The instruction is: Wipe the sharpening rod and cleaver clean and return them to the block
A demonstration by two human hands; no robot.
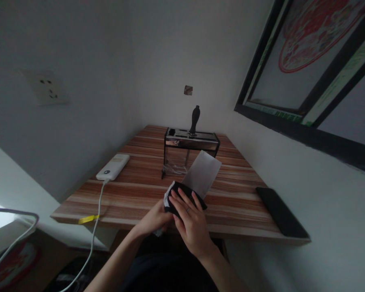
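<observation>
A black folded cloth (182,192) with a white edge is held over the near part of the table. From its upper right a pale flat sheet (204,172) sticks out at a slant. My left hand (155,217) is closed around the cloth's lower left side, its fingertips partly hidden underneath. Flat across the top of the cloth lies my right hand (190,221), fingers stretched out and slightly apart, a ring on one of them. Just beyond the sheet stands a metal-topped frame (192,140) with clear sides and an upright black handle (195,119).
On the striped wooden table (134,194), a white power bank (113,167) with a cable (99,207) lies left. A dark phone-like slab (281,211) rests at the right edge. Yellow tape (88,219) marks the front left edge. Walls enclose the back and sides.
</observation>
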